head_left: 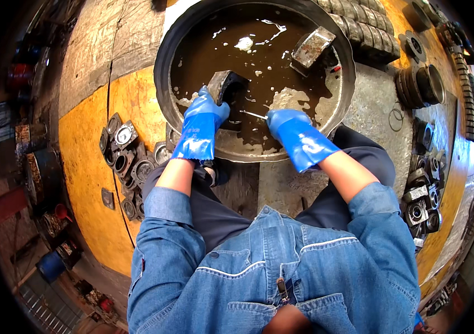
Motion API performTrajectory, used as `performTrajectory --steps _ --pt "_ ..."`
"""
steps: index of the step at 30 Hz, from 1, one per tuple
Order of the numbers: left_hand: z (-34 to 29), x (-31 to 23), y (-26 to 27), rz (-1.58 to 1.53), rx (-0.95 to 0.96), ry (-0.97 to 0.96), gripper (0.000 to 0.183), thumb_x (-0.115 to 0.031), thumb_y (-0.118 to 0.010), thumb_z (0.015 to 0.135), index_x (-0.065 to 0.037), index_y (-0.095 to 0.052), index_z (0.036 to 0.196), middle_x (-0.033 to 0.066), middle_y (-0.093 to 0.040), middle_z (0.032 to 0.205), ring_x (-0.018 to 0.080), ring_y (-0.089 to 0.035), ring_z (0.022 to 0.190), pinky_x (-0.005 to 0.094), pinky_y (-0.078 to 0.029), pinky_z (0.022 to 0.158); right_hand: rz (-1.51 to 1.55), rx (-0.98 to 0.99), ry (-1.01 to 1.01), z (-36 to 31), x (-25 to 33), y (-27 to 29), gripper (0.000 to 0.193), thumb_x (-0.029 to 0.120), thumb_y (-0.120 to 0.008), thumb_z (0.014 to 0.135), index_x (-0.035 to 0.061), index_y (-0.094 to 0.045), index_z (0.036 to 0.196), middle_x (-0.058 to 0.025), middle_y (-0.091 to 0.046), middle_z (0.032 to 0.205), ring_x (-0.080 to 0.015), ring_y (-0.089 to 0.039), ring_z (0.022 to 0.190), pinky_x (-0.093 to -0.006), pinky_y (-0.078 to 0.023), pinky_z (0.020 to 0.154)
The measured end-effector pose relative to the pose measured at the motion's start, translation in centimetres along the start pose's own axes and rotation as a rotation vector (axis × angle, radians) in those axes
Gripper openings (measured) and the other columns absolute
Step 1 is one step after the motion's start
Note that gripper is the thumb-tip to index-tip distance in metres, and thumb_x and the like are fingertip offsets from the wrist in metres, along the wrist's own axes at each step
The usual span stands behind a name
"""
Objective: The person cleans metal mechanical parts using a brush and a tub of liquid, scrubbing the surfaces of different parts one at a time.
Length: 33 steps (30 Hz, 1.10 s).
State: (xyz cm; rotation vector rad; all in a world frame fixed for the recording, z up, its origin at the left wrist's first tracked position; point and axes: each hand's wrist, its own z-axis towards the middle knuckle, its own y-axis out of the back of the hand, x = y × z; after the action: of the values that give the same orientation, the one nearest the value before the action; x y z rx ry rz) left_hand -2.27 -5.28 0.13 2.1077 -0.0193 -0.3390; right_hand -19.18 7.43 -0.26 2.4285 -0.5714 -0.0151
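Note:
Both my hands wear blue rubber gloves and reach into a round metal basin (pixel 345 89) filled with dark brown liquid. My left hand (pixel 202 119) grips a dark metal block-shaped part (pixel 225 84), lifted half out of the liquid. My right hand (pixel 292 129) is closed on a thin metal tool (pixel 252 114) whose tip points toward that part. A second square metal part (pixel 312 47) leans tilted at the basin's far right side.
A row of grimy metal housings (pixel 127 158) lies on the yellow floor at my left. More round and square metal parts (pixel 419 84) sit at the right, with another cluster (pixel 421 200) lower down. A tyre-like ribbed ring (pixel 368 28) rests behind the basin.

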Motion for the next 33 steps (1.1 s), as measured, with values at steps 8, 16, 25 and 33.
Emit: performTrajectory --steps 8,16,25,33 --pt "-0.1 0.6 -0.1 -0.012 0.021 0.013 0.092 -0.042 -0.068 0.083 0.001 -0.038 0.159 0.0287 -0.053 0.152 0.0395 -0.055 0.139 0.0427 -0.043 0.118 0.011 -0.007 0.054 -1.7 0.8 1.3 0.032 0.014 -0.059 0.098 0.0105 -0.071 0.127 -0.0139 -0.074 0.127 -0.0354 -0.072 0.117 -0.0492 -0.058 0.093" --pt "-0.2 0.7 -0.2 -0.014 0.011 0.016 0.092 -0.043 -0.069 0.082 0.0 -0.04 0.158 0.0288 -0.055 0.149 0.0399 -0.056 0.138 0.0432 -0.044 0.117 0.068 0.011 -0.002 -2.0 1.5 2.0 0.04 0.018 -0.073 0.091 0.0123 -0.073 0.131 -0.0096 -0.074 0.129 -0.0337 -0.072 0.119 -0.0533 -0.058 0.094" --pt "-0.4 0.4 0.1 -0.006 0.035 0.022 0.096 -0.046 -0.071 0.081 -0.001 -0.038 0.159 0.0294 -0.057 0.147 0.0402 -0.058 0.136 0.0446 -0.046 0.115 0.093 0.042 0.036 -2.8 0.7 2.5 0.034 0.014 -0.064 0.094 0.0088 -0.072 0.127 -0.0167 -0.072 0.129 -0.0344 -0.07 0.12 -0.0469 -0.057 0.097" --pt "-1.4 -0.2 0.3 0.044 -0.021 -0.062 0.09 -0.043 -0.072 0.081 0.007 -0.045 0.151 0.0315 -0.066 0.132 0.0423 -0.067 0.123 0.0455 -0.052 0.107 0.072 -0.112 0.101 -4.6 0.0 0.5 0.032 0.016 -0.055 0.1 0.0112 -0.073 0.126 -0.0152 -0.074 0.124 -0.0361 -0.071 0.118 -0.0495 -0.058 0.095"
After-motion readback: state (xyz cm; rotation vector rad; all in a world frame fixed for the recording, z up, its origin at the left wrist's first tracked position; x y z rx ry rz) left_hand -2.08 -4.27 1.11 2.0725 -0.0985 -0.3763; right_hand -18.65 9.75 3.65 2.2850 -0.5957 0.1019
